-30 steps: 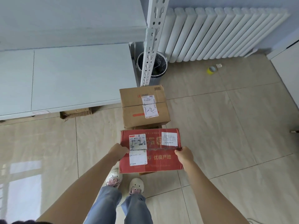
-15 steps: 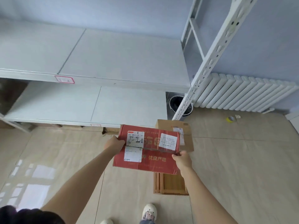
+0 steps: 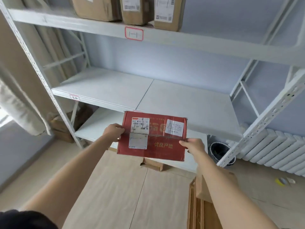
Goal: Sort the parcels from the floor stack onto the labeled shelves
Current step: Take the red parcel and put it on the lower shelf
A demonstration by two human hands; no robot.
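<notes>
A red parcel (image 3: 152, 135) is held in the air in front of the white shelving unit (image 3: 267, 113), level with the front edge of the middle shelf (image 3: 105, 87). Its left edge is gripped by the left hand (image 3: 113, 132) and its right edge by the right hand (image 3: 192, 144), fingers curled round the cardboard. White shipping labels are seen on its upper face.

Three brown parcels (image 3: 138, 9) are stored on the top shelf (image 3: 214, 45), above a red-bordered label (image 3: 134, 33). A second label (image 3: 74, 97) is fixed to the middle shelf's edge. A brown box (image 3: 200, 189) is partly hidden behind the right forearm. A black bin (image 3: 220, 152) stands beside a white radiator (image 3: 277, 154). A yellow tape roll (image 3: 281, 181) lies on the beige tiled floor (image 3: 115, 187). The wall is pale blue.
</notes>
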